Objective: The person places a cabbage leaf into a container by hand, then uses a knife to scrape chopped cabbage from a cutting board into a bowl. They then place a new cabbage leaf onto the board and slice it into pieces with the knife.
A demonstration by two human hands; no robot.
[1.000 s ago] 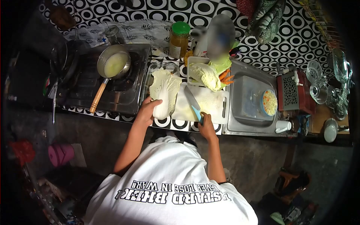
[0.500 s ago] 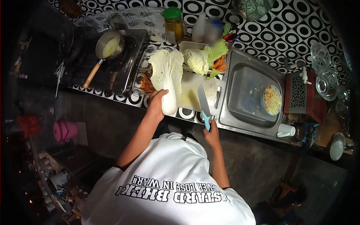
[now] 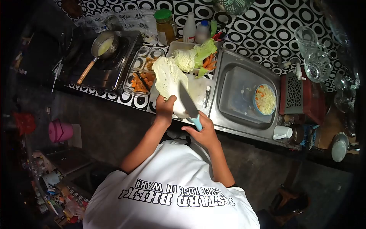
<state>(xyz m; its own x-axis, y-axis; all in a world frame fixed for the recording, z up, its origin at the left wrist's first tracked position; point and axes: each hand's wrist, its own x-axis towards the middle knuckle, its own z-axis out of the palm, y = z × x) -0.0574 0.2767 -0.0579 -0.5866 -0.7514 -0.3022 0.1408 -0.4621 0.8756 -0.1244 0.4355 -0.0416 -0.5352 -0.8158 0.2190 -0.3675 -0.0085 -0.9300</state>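
Observation:
My left hand (image 3: 165, 108) is closed around the thick white stem end of a napa cabbage leaf (image 3: 166, 76), whose pale frilly part points away from me. In my right hand (image 3: 206, 131) is a kitchen knife (image 3: 187, 100) with a light blue handle, the thumb sticking out to the side. The wide blade overlaps the right side of the leaf in this view. Beneath lies a pale cutting board (image 3: 203, 84), partly hidden by the leaf. Behind it, a tray holds a cut piece of cabbage (image 3: 183, 60), green leaves (image 3: 204, 53) and carrots (image 3: 209, 62).
Left stands a stove (image 3: 122, 63) with a wooden-handled saucepan (image 3: 105, 45). Divided containers (image 3: 142, 82) hold orange pieces. In the sink (image 3: 244, 105) at right sits a bowl of chopped vegetables (image 3: 265, 100). A white mug (image 3: 282, 132) and a green-lidded jar (image 3: 164, 28) stand nearby.
The knife has moved left, from beside the board to over the leaf's right side. My left hand has shifted its hold on the stem, and the leaf has tilted. The view has shifted slightly.

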